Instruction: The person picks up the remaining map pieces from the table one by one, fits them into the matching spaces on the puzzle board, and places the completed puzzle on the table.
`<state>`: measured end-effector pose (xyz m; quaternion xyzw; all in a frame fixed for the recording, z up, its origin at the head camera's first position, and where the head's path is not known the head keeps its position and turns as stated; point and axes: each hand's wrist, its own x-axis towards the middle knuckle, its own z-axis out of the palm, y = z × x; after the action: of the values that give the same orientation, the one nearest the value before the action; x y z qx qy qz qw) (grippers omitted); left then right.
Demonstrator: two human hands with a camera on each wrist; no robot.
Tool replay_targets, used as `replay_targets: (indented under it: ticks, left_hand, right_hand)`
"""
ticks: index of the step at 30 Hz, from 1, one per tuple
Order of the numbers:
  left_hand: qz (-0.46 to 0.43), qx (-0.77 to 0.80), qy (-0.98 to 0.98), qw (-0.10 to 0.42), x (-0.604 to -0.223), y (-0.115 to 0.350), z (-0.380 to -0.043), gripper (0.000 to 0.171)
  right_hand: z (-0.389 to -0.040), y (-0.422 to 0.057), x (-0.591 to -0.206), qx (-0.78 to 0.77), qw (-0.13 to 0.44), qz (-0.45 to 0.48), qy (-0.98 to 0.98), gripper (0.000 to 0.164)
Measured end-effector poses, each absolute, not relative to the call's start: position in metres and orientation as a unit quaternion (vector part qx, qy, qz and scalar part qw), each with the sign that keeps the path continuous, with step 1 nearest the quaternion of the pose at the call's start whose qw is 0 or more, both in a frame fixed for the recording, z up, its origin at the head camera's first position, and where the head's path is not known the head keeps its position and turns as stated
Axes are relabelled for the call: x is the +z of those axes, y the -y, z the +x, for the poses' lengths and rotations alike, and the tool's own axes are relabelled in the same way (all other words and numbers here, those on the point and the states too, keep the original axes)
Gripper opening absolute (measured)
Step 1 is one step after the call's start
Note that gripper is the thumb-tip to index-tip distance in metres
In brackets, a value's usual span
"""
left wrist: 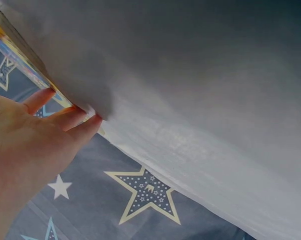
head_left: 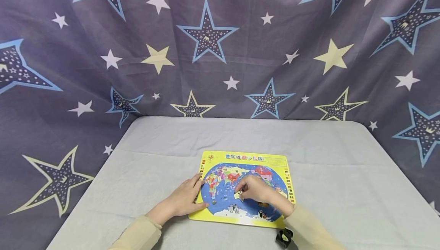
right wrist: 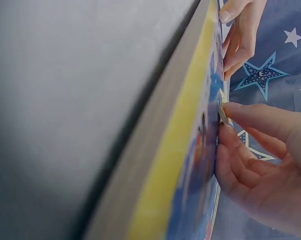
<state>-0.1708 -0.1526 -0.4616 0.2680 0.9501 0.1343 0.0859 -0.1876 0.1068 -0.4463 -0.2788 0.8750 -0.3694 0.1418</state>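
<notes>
A world map puzzle board point(head_left: 220, 216) with a yellow border lies on the table, its blue map facing up. Along its left edge, my left hand point(head_left: 185, 197) rests with thumb and fingers spread, touching the border. In the left wrist view the fingers point(left wrist: 68, 117) lie fairly straight against the board's side. Over the middle of the map, my right hand point(head_left: 256, 189) pinches a small pale yellow puzzle piece point(head_left: 237, 195). The right wrist view shows this thin piece point(right wrist: 222, 113) tilted between thumb and fingertip, close to the board's surface; whether it touches is unclear.
Near the board's lower right corner, by the right sleeve, sits a small black object point(head_left: 284, 237). A light grey cloth covers the table point(head_left: 165, 139). Behind it hangs a dark curtain point(head_left: 220, 74) with stars.
</notes>
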Motion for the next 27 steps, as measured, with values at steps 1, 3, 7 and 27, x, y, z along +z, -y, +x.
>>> replay_targets:
  ticks: [1, 3, 7, 27]
  left_hand:
    - [0.268, 0.134, -0.95, 0.086, -0.4615, 0.1526, -0.1707, 0.077]
    - [0.268, 0.135, -0.95, 0.087, -0.4613, 0.1525, -0.1705, 0.077]
    - [0.268, 0.136, -0.95, 0.087, -0.4607, 0.1522, -0.1703, 0.077]
    - [0.267, 0.137, -0.95, 0.087, -0.4603, 0.152, -0.1701, 0.076]
  right_hand:
    - [-0.1876, -0.1067, -0.4462, -0.368, 0.142, -0.279, -0.876, 0.011]
    - [-0.1876, -0.1066, -0.4463, -0.368, 0.143, -0.281, -0.875, 0.011]
    - [-0.1876, -0.1068, -0.4464, -0.364, 0.144, -0.284, -0.875, 0.012]
    - [-0.1861, -0.1078, -0.4462, -0.365, 0.145, -0.286, -0.874, 0.012]
